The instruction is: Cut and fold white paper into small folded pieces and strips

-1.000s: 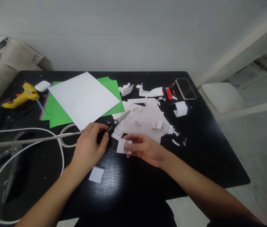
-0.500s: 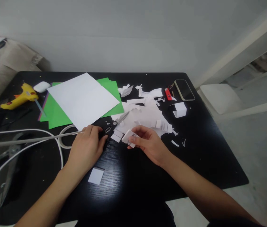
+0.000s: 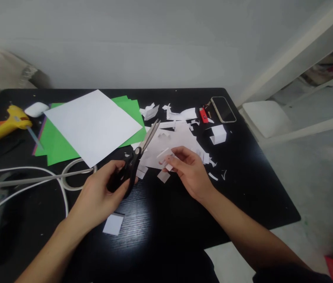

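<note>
In the head view, my only feed, I see both hands at work over the black bench (image 3: 251, 177). The left hand (image 3: 100, 192) is curled around the dark handles of the scissors (image 3: 138, 150), thumb on the near side; the blades are almost together and point toward the far edge, over the left part of a pale, irregular paper sheet (image 3: 181, 137). The right hand (image 3: 194, 173) pinches a small folded white paper piece (image 3: 164, 153) between thumb and fingers, just right of the scissors and apart from them; the fingers hide part of its folds from me. Right below it I make out a white square (image 3: 163, 176) lying flat, and a second paper square (image 3: 113, 224) rests nearer, beside the left wrist. To the left, a big white sheet (image 3: 94, 125) lies across green sheets (image 3: 63, 147), with a yellow glue gun (image 3: 15, 120) past them. Toward the right I have a folded paper box (image 3: 219, 134), a red lighter (image 3: 203, 115) and a phone (image 3: 223, 109).
</note>
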Tool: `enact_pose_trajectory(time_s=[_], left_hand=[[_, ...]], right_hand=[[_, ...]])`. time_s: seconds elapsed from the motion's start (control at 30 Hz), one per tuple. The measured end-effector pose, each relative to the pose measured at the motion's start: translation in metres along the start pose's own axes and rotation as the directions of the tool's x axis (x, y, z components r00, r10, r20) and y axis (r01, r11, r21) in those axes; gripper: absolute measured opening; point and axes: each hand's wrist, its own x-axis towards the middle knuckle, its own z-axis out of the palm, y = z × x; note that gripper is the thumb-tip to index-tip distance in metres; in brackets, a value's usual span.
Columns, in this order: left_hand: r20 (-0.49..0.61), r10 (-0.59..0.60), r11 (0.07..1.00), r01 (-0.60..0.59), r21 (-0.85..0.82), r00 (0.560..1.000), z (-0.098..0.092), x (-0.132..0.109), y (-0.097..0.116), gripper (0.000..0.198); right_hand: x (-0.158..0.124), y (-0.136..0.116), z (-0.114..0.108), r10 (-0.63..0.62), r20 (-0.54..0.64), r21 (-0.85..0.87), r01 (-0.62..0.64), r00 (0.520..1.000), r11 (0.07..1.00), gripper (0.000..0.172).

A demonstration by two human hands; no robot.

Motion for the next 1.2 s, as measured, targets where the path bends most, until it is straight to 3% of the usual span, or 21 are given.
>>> enact_pose_trajectory(time_s=[0.2,0.5,1.2], left_hand=[[0.102,-0.001,1.0,0.001,-0.003,0.995,-0.003,0.002,0.012,0.04],[0.07,0.159,0.969,-0.169,0.181,0.985,0.004,0.001,0.014,0.027],[0.105,0.183,0.959,-0.201,0.199,0.977,0.004,0.003,0.015,0.021]], right_hand=[[0.003,-0.004,-0.002,-0.074,-0.082,-0.032,0.072,0.994,0.997,0.024],[0.004,-0.005,-0.002,-0.091,-0.1,-0.006,0.091,0.991,0.996,0.019],[0.003,-0.003,-0.001,-0.084,-0.088,0.018,0.086,0.993,0.996,0.017]])
